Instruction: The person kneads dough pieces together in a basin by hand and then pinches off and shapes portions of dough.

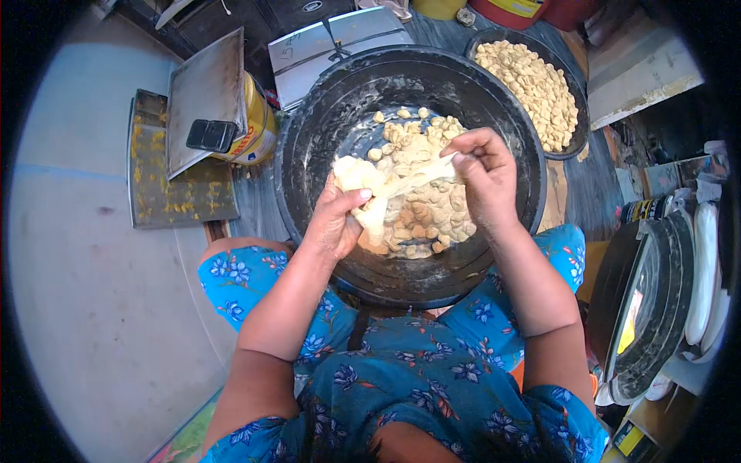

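Over a large black tub my left hand is closed round a lump of pale dough. A stretched strip of the same dough runs right to my right hand, whose thumb and fingers pinch its end. Many small dough pieces lie in the tub beneath both hands, dusted with flour. Some pieces at the lower left of the pile are hidden behind the dough and my left hand.
A black basin of dough pieces stands at the upper right. On the left, a phone rests on a tray by a yellow bucket. A metal tin stands behind the tub; another black basin leans at the right.
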### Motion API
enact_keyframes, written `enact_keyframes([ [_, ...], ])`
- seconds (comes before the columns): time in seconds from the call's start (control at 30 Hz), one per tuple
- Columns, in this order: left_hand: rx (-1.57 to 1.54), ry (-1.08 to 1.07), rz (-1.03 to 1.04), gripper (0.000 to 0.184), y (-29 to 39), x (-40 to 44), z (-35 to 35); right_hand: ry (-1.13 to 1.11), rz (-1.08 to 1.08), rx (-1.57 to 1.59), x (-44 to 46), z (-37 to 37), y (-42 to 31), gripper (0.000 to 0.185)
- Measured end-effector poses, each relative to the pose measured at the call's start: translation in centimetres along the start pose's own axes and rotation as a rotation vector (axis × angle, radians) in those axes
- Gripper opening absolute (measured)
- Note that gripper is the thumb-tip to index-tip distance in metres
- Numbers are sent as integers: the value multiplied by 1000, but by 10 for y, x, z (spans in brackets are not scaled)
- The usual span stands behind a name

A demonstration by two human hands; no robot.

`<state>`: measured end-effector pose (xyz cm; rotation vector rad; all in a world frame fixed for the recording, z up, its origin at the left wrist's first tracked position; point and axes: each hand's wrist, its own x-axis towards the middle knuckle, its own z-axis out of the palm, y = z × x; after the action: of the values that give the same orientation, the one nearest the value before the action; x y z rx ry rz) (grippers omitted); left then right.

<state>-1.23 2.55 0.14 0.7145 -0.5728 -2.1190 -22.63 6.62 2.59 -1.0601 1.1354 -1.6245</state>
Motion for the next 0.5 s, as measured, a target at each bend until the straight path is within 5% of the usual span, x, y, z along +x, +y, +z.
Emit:
enact_keyframes([
  [0.23,41,23,-37,49,1,0,-15,12,386,261,8,-10,-4,19],
  [0.37,80,76,-30,40,6,-3,-6,195,82,369,23,-25,-21,16],
  [0.5,124,64,-54,36,3,0,-12,6,187,105,19,-28,-15,9],
])
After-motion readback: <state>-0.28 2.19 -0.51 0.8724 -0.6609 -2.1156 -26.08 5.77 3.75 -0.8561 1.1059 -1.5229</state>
